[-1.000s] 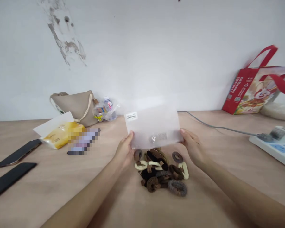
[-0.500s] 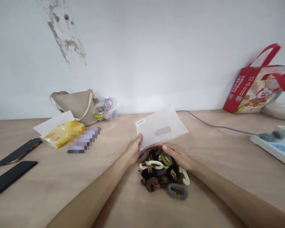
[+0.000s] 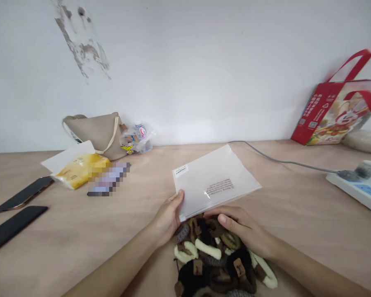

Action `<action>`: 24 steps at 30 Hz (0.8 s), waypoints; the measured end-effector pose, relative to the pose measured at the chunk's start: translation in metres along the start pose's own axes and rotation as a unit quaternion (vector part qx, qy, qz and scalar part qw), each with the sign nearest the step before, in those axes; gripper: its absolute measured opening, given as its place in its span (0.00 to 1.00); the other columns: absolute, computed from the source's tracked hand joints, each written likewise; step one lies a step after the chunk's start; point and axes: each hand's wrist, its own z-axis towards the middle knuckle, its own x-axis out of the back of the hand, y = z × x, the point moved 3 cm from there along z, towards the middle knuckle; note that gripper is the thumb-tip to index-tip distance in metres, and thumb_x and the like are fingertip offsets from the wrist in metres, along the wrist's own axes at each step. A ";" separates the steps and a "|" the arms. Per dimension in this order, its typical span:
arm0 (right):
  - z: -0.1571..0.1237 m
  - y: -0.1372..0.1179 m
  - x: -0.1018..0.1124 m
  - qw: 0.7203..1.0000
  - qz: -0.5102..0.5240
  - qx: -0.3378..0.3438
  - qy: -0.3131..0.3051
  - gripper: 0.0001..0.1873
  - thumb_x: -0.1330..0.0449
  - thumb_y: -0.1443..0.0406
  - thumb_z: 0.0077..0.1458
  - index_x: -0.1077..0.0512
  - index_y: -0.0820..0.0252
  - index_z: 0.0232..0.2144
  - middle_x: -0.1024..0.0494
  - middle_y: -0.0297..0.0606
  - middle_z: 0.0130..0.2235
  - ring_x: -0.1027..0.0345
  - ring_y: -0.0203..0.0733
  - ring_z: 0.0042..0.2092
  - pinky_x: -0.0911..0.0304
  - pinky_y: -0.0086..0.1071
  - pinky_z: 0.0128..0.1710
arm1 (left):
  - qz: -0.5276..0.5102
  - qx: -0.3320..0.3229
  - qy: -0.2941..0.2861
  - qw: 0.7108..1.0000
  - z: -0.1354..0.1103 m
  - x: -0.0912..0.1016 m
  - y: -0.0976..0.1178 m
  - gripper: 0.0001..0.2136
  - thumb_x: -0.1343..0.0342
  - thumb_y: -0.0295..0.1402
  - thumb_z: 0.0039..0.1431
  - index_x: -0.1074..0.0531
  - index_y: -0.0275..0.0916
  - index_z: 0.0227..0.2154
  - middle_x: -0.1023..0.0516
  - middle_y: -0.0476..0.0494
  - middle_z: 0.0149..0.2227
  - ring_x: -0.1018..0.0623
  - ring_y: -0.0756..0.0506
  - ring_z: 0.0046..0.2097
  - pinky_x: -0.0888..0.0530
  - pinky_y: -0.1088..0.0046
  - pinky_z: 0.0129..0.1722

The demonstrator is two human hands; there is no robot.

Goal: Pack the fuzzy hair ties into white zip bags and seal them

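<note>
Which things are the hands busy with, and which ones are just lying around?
Busy with:
left hand
right hand
frosted plastic pouch
pile of hair ties

Just lying around:
tan handbag
red tote bag
power strip
yellow packet
gold-edged phone
black phone

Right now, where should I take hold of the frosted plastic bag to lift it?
Best pinch the near edge of the frosted plastic bag at its left corner, coming from your side, thumb on top, where your left hand is. The bag lies flat and thin; further right that edge meets the hair ties under your right hand.
</note>
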 end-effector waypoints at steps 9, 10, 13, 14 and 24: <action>-0.010 0.012 0.005 0.993 0.010 -0.043 0.114 0.18 0.47 0.52 0.58 0.25 0.59 0.33 0.21 0.39 0.35 0.27 0.46 0.39 0.34 0.38 0.41 | 0.039 0.012 0.042 0.998 -0.008 0.007 0.006 0.10 0.50 0.31 0.60 0.27 0.32 0.39 0.19 0.38 0.35 0.20 0.42 0.35 0.23 0.68 0.35; -0.011 0.017 0.010 0.986 0.006 -0.050 0.161 0.17 0.46 0.52 0.57 0.27 0.59 0.33 0.22 0.38 0.33 0.28 0.45 0.37 0.33 0.37 0.39 | 0.055 0.001 0.051 0.997 -0.007 0.008 0.008 0.10 0.50 0.31 0.60 0.26 0.32 0.37 0.19 0.38 0.34 0.20 0.43 0.34 0.23 0.69 0.33; -0.011 0.027 0.027 0.952 -0.014 -0.057 0.301 0.15 0.42 0.54 0.53 0.35 0.57 0.38 0.25 0.35 0.34 0.30 0.42 0.34 0.34 0.34 0.34 | 0.095 -0.033 0.073 0.992 -0.004 0.014 0.012 0.09 0.47 0.32 0.56 0.26 0.31 0.31 0.21 0.40 0.27 0.21 0.44 0.29 0.24 0.70 0.28; -0.011 0.029 0.031 0.941 -0.022 -0.057 0.333 0.18 0.40 0.55 0.51 0.37 0.56 0.40 0.26 0.34 0.34 0.31 0.40 0.33 0.35 0.33 0.33 | 0.105 -0.047 0.081 0.990 -0.004 0.016 0.012 0.08 0.46 0.33 0.55 0.27 0.32 0.30 0.22 0.42 0.26 0.23 0.44 0.28 0.25 0.71 0.25; -0.009 0.019 0.036 0.923 -0.111 -0.063 0.364 0.11 0.40 0.57 0.47 0.35 0.56 0.24 0.34 0.28 0.21 0.40 0.36 0.23 0.46 0.29 0.23 | 0.297 -0.263 0.107 0.912 -0.015 0.021 0.024 0.13 0.42 0.41 0.50 0.35 0.42 0.34 0.36 0.57 0.22 0.34 0.51 0.26 0.35 0.78 0.25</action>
